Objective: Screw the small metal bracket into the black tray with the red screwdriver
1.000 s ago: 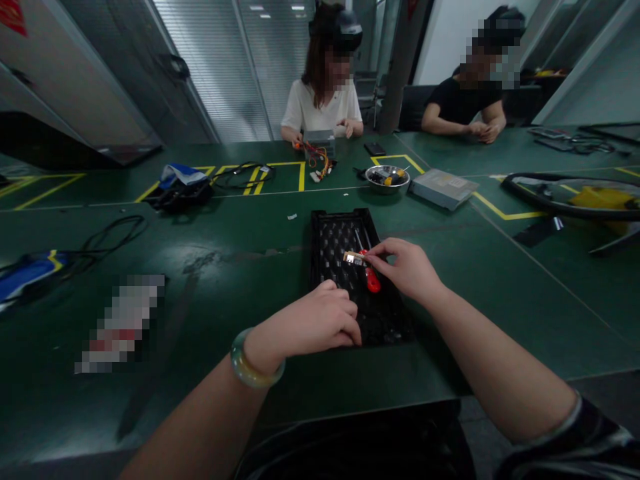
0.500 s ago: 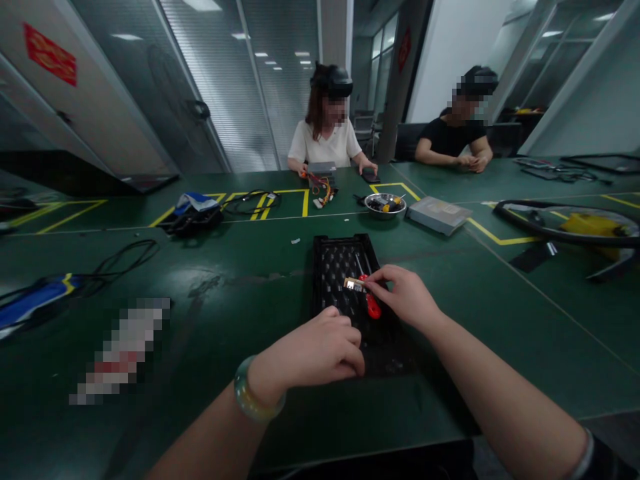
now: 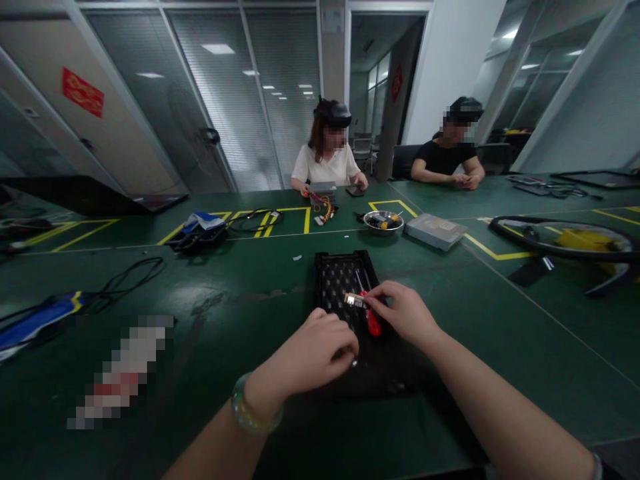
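A black perforated tray (image 3: 336, 277) lies on the green table in front of me. My right hand (image 3: 407, 315) hovers over it and pinches a small metal part (image 3: 354, 300) between thumb and fingers. A red-handled screwdriver (image 3: 371, 319) lies in the tray just under that hand. My left hand (image 3: 313, 354), with a pale bracelet at the wrist, rests curled on the tray's near end; a small shiny item shows at its fingertips, too small to name.
Across the table a person in white works on a box with coloured wires (image 3: 323, 199). Another person in black sits at the right. A metal bowl (image 3: 383, 222), a grey drive (image 3: 434, 231), cables (image 3: 131, 275) and a black bag (image 3: 198, 233) lie around.
The camera has tilted upward, so the tray and hands sit lower in view. My left fingers have shifted slightly on the tray. The right hand keeps its pinch on the part.
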Available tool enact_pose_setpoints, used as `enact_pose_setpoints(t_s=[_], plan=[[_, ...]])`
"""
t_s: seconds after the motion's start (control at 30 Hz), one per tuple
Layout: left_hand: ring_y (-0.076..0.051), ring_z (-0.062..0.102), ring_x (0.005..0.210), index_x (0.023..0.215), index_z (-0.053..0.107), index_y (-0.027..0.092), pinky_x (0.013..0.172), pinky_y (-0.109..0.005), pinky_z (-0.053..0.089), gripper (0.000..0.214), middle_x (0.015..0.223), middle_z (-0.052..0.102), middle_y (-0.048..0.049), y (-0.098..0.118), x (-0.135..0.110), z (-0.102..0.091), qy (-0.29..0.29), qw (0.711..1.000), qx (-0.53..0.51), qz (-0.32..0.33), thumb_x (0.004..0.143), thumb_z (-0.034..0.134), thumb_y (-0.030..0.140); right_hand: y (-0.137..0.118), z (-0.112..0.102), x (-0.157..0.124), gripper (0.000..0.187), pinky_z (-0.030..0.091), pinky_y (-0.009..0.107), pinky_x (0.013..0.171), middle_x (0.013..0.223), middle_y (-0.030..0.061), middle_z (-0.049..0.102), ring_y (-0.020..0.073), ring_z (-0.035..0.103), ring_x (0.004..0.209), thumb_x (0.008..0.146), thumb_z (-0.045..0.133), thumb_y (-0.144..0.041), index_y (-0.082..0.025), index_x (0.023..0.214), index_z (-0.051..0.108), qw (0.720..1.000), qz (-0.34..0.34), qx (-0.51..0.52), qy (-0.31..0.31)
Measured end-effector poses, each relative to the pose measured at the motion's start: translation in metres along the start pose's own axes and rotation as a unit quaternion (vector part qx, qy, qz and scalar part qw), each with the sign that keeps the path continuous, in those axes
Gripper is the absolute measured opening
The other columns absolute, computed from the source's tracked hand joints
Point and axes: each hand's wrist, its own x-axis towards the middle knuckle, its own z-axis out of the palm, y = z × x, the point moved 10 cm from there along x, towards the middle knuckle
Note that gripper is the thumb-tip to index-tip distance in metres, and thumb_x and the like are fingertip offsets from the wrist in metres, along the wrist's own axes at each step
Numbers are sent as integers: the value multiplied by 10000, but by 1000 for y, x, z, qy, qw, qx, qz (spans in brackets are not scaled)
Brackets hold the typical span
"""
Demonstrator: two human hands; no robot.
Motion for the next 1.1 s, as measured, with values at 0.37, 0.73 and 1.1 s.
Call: enact_pose_setpoints(t_s=[0.37, 0.73, 1.1], plan=[[-179, 611, 923, 999, 681, 265, 881, -382, 334, 163, 981, 716, 21, -35, -1, 11, 25, 995, 21, -89, 918, 561, 190, 4, 0, 0, 119, 497, 309, 758, 906, 6, 713, 159, 657, 835, 867, 619, -320, -255, 858, 718, 1000, -5, -6, 9], [-151, 572, 926, 971, 691, 270, 892, -358, 279, 100, 944, 691, 32, 12, 0, 13, -42, 998, -31, 38, 926, 602, 275, 8, 3, 2, 149, 464, 297, 726, 859, 7, 700, 141, 614, 779, 862, 632, -344, -229, 859, 728, 1000, 4, -21, 7], [-160, 538, 884, 1012, 698, 291, 814, -353, 274, 128, 865, 656, 24, 39, 0, 26, -39, 990, 38, 126, 936, 601, 327, 5, 4, 2, 137, 464, 293, 715, 857, 1, 705, 140, 617, 777, 858, 644, -338, -227, 859, 725, 1000, -10, -25, 11]])
